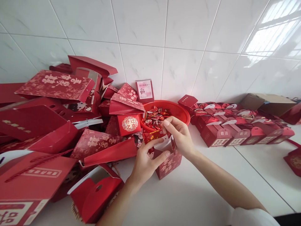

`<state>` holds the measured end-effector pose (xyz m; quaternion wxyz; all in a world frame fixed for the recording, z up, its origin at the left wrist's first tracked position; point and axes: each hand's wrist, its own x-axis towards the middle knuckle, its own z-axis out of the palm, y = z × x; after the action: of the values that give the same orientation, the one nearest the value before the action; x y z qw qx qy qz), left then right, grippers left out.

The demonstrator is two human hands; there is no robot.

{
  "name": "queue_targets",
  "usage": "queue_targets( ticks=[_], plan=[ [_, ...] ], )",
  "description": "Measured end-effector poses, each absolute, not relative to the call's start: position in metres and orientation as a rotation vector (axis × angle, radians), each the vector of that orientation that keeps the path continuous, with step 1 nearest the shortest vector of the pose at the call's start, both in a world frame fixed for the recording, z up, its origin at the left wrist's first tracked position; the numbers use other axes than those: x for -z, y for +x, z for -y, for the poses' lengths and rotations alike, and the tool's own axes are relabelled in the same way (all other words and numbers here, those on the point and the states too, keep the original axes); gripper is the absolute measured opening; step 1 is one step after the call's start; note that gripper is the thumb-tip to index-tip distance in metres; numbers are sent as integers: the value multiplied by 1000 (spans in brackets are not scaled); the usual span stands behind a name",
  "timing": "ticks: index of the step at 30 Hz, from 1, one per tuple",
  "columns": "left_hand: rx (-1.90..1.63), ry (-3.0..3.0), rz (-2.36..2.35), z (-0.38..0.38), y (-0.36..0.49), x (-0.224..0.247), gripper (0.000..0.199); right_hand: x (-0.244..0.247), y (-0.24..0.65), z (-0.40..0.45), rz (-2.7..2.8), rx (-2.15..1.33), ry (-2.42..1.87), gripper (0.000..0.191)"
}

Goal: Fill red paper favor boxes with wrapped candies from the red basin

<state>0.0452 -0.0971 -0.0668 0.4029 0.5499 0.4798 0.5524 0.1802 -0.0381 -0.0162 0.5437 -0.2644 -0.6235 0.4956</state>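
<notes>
A small red patterned gift box stands on the white surface in front of me, its top flaps raised. My left hand grips its upper left side, thumb along the near rim and index finger across the top. My right hand is over the box's right side, thumb and index fingertips brought together; anything between them is too small to make out. Just behind my hands is a red plastic basket with wrapped candies in it. Beside my left fingers lie red and gold packets.
Red boxes and bags are heaped at the left against the tiled wall. Closed red boxes stand in rows at the right, with a brown cardboard box behind. A pink printed card leans behind the basket.
</notes>
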Motion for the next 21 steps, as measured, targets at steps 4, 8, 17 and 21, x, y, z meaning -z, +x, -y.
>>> queue_targets(
  ticks=[4,8,17,21],
  plan=[
    [-1418,1400,-1205,95,45,68,37,6,183,37,1516,-1118,-647,37],
    [-1413,1421,-1245,94,43,69,38,2,193,34,1588,-1062,-656,41],
    [-1400,1418,-1273,95,44,73,40,-7,216,32,1749,-910,-727,38],
    [-1438,1480,-1260,95,43,72,37,-11,220,20,1831,-825,-759,26]
  ],
)
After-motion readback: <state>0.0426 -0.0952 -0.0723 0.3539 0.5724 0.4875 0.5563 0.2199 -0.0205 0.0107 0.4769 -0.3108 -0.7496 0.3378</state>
